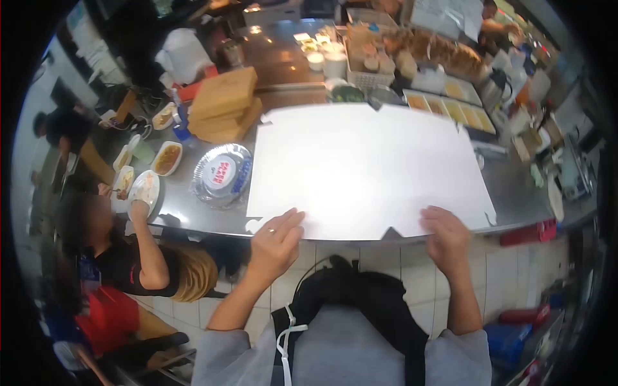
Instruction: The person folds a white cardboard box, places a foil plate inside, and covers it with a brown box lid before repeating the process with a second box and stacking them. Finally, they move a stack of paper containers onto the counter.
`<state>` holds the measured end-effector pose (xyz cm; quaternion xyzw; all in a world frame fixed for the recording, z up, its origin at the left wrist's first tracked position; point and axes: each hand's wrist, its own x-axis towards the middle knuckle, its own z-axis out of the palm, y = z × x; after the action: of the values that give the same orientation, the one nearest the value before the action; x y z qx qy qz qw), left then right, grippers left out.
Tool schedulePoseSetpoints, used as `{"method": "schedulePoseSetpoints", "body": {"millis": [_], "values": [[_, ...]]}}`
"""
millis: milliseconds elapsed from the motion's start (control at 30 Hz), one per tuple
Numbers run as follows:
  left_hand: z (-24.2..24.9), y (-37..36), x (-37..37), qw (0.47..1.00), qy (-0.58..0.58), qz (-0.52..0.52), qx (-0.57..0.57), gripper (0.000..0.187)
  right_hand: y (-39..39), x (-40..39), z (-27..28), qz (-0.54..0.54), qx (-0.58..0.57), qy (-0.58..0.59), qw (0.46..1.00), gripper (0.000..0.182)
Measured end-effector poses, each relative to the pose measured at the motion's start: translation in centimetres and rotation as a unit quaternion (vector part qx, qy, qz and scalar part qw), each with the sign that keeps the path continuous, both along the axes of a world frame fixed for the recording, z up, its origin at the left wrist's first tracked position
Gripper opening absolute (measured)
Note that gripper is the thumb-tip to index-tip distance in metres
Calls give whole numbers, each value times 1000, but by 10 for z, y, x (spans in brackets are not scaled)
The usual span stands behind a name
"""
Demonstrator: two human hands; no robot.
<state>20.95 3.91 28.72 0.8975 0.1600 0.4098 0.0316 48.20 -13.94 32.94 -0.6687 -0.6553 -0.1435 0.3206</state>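
Steel counter carries a flat white cardboard sheet, its near edge overhanging toward me. Left of the sheet sits a stack of foil plates. My left hand and right hand lie open, fingers flat on that edge; I judge uneven pressure could skew it into the plates.

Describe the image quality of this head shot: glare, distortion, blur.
Head view: strong fisheye with a black vignette, so the steel counter bows. Overhead light blows out the middle of the white flat cardboard sheet, washing out any detail there. The left hand and right hand at its near edge are slightly soft. The food trays behind it are blurred and small.
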Motion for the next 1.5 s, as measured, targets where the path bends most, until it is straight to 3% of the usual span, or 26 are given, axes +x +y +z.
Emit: {"method": "schedulePoseSetpoints", "body": {"millis": [67, 133, 267, 433, 567, 633, 733, 833, 967, 1067, 1133, 1167, 1233, 1267, 1300, 1433, 1500], "values": [[-76, -6, 6, 995, 59, 12, -76, 26, -6, 6, -80, -5, -36, 4, 999, 23], [-126, -12, 20, 991, 113, -1, -67, 33, -13, 14, -147, 19, -79, 55, 995, 25], [-165, -22, 37, 986, 167, -23, -13, 41, -14, 19, -197, 23, -89, 47, 995, 30], [-168, -22, 38, 986, 153, -24, -61, 35, -10, 25, -185, 37, -121, 73, 989, 34], [-157, -3, 45, 974, 185, -35, -125, 30, 5, 41, -173, 34, -146, 128, 980, 21], [-137, 13, 54, 931, 254, -23, -262, 28, 18, 52, -172, 35, -169, 175, 969, 17], [-129, 39, 76, 903, 286, 6, -321, 27, 42, 64, -173, -17, -224, 138, 965, 22], [-131, 51, 86, 908, 287, 3, -306, 32, 65, 66, -193, -100, -201, 19, 974, 29], [-148, 47, 96, 948, 222, -26, -228, 33, 77, 64, -202, -152, -241, 18, 958, 25], [-159, 30, 125, 939, 257, 33, -225, 36, 92, 49, -211, -138, -150, -37, 978, 19], [-170, 13, 157, 970, 220, 36, -97, 43, 113, 19, -210, -152, -163, -50, 974, 13], [-176, 9, 166, 971, 217, 35, -96, 43, 118, 15, -210, -153, -162, -53, 973, 13], [-183, 3, 175, 962, 221, 141, -72, 55, 122, 10, -215, -137, -90, -30, 986, 12], [-188, 13, 163, 949, 258, 140, -111, 63, 114, 28, -220, -148, -67, -83, 983, 17], [-194, 27, 145, 951, 225, 182, -111, 67, 102, 49, -210, -141, -131, -31, 981, 25], [-189, 82, 59, 899, 227, 329, -179, 72, 59, 129, -218, -253, -130, -56, 957, 34], [-190, 82, 60, 895, 232, 346, -157, 72, 46, 134, -221, -380, -145, -126, 905, 41]]}}
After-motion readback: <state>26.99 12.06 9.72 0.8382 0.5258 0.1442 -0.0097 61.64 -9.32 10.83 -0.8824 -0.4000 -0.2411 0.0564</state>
